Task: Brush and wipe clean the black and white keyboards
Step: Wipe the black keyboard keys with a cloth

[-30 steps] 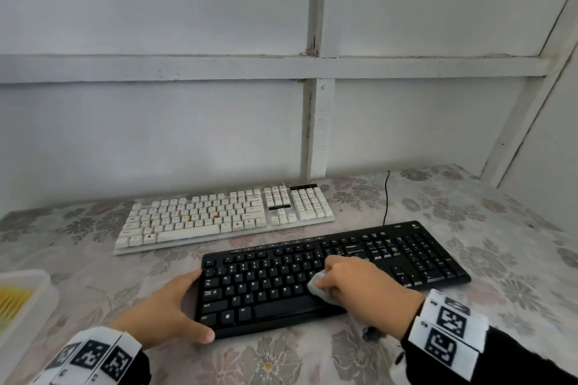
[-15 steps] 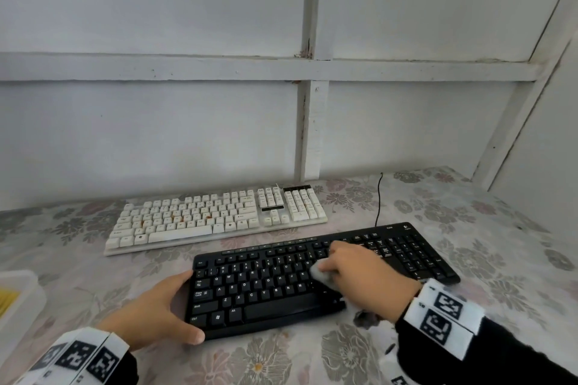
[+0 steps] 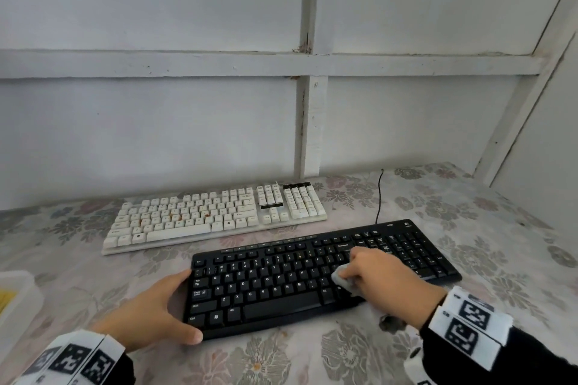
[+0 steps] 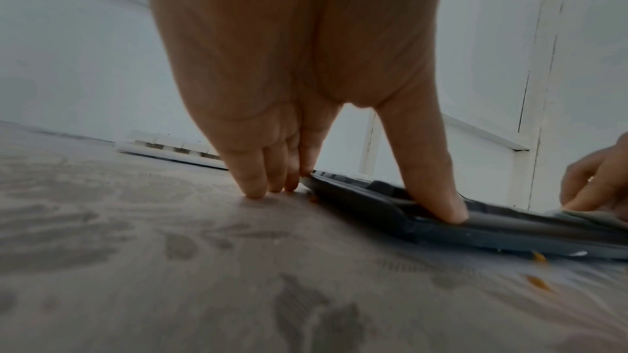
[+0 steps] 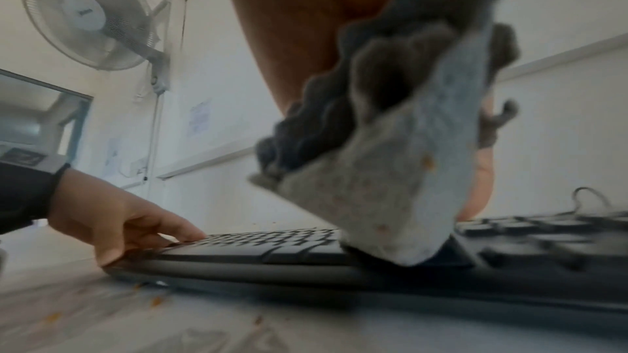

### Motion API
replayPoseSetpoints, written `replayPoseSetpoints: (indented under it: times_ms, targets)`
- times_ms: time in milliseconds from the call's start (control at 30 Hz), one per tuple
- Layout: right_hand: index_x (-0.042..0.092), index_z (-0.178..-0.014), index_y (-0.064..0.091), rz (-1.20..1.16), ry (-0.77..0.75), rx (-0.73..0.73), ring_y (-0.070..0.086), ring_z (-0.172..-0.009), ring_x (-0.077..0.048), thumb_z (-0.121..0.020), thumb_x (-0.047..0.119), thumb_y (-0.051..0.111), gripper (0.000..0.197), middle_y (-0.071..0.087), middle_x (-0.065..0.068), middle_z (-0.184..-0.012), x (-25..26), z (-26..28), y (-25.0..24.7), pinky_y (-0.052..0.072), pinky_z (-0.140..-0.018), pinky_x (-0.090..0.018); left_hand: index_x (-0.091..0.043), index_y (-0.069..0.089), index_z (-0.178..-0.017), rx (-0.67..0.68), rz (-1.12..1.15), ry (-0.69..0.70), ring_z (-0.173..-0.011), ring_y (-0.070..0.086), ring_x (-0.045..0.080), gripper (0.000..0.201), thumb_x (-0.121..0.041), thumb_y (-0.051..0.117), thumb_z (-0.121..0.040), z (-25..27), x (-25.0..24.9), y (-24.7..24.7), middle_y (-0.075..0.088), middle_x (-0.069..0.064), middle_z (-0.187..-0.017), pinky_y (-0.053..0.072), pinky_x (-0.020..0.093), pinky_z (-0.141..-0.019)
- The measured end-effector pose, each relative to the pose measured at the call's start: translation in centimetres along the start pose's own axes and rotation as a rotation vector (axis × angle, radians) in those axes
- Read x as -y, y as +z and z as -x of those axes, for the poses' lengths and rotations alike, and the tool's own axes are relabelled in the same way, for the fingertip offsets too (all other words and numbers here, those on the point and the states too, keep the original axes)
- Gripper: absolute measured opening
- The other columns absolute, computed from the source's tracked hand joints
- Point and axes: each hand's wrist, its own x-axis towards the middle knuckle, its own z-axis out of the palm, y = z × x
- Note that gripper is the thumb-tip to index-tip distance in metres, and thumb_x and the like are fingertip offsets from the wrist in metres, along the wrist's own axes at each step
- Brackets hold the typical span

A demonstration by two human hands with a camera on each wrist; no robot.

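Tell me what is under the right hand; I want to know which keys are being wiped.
A grey cloth lies under the right hand, on the black keyboard right of the letter keys. The keys beneath are covered.

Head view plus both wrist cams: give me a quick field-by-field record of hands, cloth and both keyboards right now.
left hand: braces the left end of the black plastic keyboard, thumb on its front edge
right hand: grips a grey fluffy cloth, pressed on the keys right of centre
white plastic keyboard: behind the black one, untouched, orange specks between keys
flowered tablecloth: orange crumbs by the black keyboard's front edge
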Motion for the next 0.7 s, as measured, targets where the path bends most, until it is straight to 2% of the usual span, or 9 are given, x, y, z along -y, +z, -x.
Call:
replayPoseSetpoints:
  times_ms: [67,133,267,367,467,533,600,633,700]
  targets:
    - [0.014,-0.054,0.033,-0.005,0.04,0.0,0.023,-0.05,-0.009,-0.074,0.003,0.054,0.031,0.029,0.003,-0.066,-1.5,0.6,-0.4,0.021,-0.045,-0.017,-0.031,0.031,-0.14,0.008,0.025,0.011,-0.127,0.041,0.005,0.129,-0.048,0.092,-0.027,0.0,-0.1,-0.1,0.042,-0.018,-0.137,0.032,0.038,-0.111]
    - [0.014,-0.055,0.025,0.018,0.054,0.01,0.021,-0.049,-0.013,-0.072,0.0,0.054,0.036,0.03,0.001,-0.067,-3.0,1.1,-1.0,0.026,-0.047,-0.017,-0.031,0.031,-0.141,0.005,0.035,0.014,-0.127,0.042,0.006,0.129,-0.045,0.093,-0.029,0.1,0.0,0.0,0.043,-0.016,-0.138,0.032,0.038,-0.111]
    - [0.016,-0.056,0.023,0.085,0.199,0.039,0.018,-0.054,-0.015,-0.058,0.0,0.046,0.029,0.027,0.002,-0.068,-5.8,1.7,-1.8,0.019,-0.049,-0.022,-0.029,0.032,-0.14,0.0,0.049,0.02,-0.126,0.043,0.006,0.13,-0.045,0.094,-0.027,0.1,-0.1,-0.1,0.044,-0.016,-0.137,0.032,0.038,-0.111]
    - [0.016,-0.056,0.021,0.137,0.211,0.078,0.014,-0.053,-0.014,-0.065,0.005,0.049,0.031,0.024,0.0,-0.067,-7.1,2.0,-2.2,0.017,-0.049,-0.023,-0.032,0.038,-0.135,0.009,0.054,0.053,-0.124,0.045,0.006,0.122,-0.044,0.093,-0.027,0.2,-0.5,0.1,0.048,-0.016,-0.134,0.033,0.039,-0.11]
    - [0.016,-0.053,0.021,0.129,0.22,0.102,0.017,-0.054,-0.014,-0.054,0.014,0.03,0.01,0.022,0.0,-0.061,-6.8,1.9,-3.1,0.017,-0.049,-0.022,-0.036,0.043,-0.128,0.019,0.077,0.054,-0.122,0.048,0.004,0.11,-0.04,0.094,-0.03,0.3,-0.7,0.2,0.052,-0.018,-0.13,0.035,0.038,-0.109]
    - [0.013,-0.053,0.03,0.105,0.209,0.037,0.02,-0.053,-0.013,-0.065,0.01,0.043,0.019,0.028,0.001,-0.064,-6.4,1.7,-3.2,0.021,-0.047,-0.021,-0.035,0.04,-0.133,0.013,0.049,0.038,-0.124,0.046,0.005,0.116,-0.044,0.094,-0.03,0.2,-0.4,0.1,0.049,-0.018,-0.133,0.035,0.038,-0.109]
    - [0.009,-0.064,0.05,0.089,0.168,-0.057,0.03,-0.056,-0.008,-0.08,0.01,0.055,0.016,0.037,0.005,-0.072,-6.0,1.6,-3.0,0.028,-0.05,-0.018,-0.034,0.034,-0.138,-0.002,0.007,0.017,-0.125,0.044,0.005,0.125,-0.048,0.093,-0.029,0.1,0.1,-0.1,0.046,-0.018,-0.135,0.034,0.038,-0.11]
    - [0.011,-0.074,0.058,0.082,0.126,-0.072,0.035,-0.061,-0.007,-0.084,0.012,0.054,0.011,0.039,0.007,-0.076,-5.7,1.8,-2.9,0.028,-0.052,-0.017,-0.033,0.033,-0.139,-0.007,-0.002,0.007,-0.125,0.045,0.006,0.127,-0.049,0.093,-0.028,0.0,0.3,-0.1,0.046,-0.019,-0.135,0.034,0.039,-0.11]
    - [0.015,-0.09,0.066,0.036,0.045,-0.037,0.042,-0.071,-0.008,-0.087,0.014,0.051,0.014,0.04,0.008,-0.081,-5.6,2.0,-2.1,0.029,-0.059,-0.02,-0.032,0.032,-0.14,-0.012,-0.025,-0.005,-0.125,0.044,0.006,0.13,-0.05,0.092,-0.026,-0.1,0.5,-0.2,0.045,-0.018,-0.136,0.034,0.038,-0.11]
